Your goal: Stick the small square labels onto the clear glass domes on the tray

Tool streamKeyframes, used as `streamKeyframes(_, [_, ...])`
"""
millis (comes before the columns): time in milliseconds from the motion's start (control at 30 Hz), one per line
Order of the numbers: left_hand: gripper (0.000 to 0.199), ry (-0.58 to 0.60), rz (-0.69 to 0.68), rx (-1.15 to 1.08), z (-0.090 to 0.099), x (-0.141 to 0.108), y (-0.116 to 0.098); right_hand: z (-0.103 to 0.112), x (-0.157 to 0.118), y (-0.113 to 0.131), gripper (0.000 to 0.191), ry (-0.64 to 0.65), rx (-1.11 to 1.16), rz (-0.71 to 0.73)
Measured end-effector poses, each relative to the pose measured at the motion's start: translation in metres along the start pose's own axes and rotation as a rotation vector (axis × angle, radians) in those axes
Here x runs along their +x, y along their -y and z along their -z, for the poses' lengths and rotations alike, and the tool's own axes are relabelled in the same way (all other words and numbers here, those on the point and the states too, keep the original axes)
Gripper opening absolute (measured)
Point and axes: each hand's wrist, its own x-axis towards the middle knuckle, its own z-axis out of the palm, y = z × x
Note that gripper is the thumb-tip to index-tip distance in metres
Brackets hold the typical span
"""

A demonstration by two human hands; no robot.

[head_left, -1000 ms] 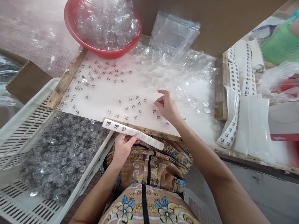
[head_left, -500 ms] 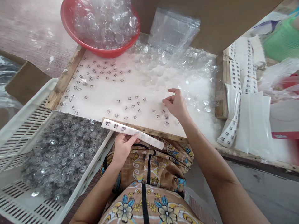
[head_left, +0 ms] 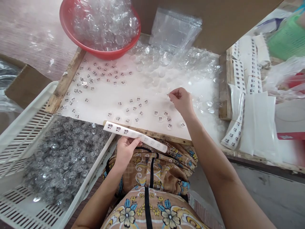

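Observation:
My left hand [head_left: 125, 151] pinches a strip of stickers [head_left: 113, 128] between thumb and fingers at the near edge of the board. Small panda-face prints show on the strip's left part; its right part is pale. My right hand [head_left: 182, 100] is over the white board [head_left: 102, 95], thumb and fingertips pinched together. A tiny dark mark shows at those fingertips, but what they hold is too small to make out. Below and left of that hand lie several clear round discs with panda stickers [head_left: 169, 119]. Plain clear discs [head_left: 162, 73] are spread beyond it.
A red basin [head_left: 100, 52] heaped with clear discs stands at the back left, near a clear plastic bag [head_left: 175, 30]. At lower left is a white slotted crate [head_left: 26, 127] full of stickered discs. Bundled sticker strips [head_left: 239, 76] lie to the right, beyond a wooden edge [head_left: 225, 86].
My right hand has moved slightly up, and its parted fingers have closed into a pinch. My left hand and the strip stay in place. The view has shifted slightly.

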Motion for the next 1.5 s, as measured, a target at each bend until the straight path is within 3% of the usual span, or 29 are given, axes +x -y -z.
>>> streamKeyframes(433, [0.024,0.003,0.006,0.017,0.001,0.001,0.000,-0.001,0.011,0.011,0.005,0.061,-0.046,-0.181])
streamKeyframes(767, [0.024,0.004,0.003,0.013,0.001,0.001,0.001,-0.003,0.012,0.014,0.005,0.062,-0.073,-0.193])
streamKeyframes(933, [0.024,0.004,0.002,0.015,0.001,0.001,0.000,-0.003,0.011,0.018,0.002,0.073,-0.128,-0.167])
streamKeyframes(1200, [0.027,0.000,0.006,0.018,0.001,0.001,0.002,-0.014,0.008,0.016,0.005,0.070,-0.350,0.036])
streamKeyframes(1333, [0.025,0.012,0.000,0.011,0.002,0.000,0.003,-0.014,0.001,0.017,0.004,0.060,-0.412,0.068])
streamKeyframes(1500, [0.025,0.007,0.005,0.008,0.002,-0.001,0.001,-0.004,-0.010,0.012,0.014,0.191,-0.315,0.040])
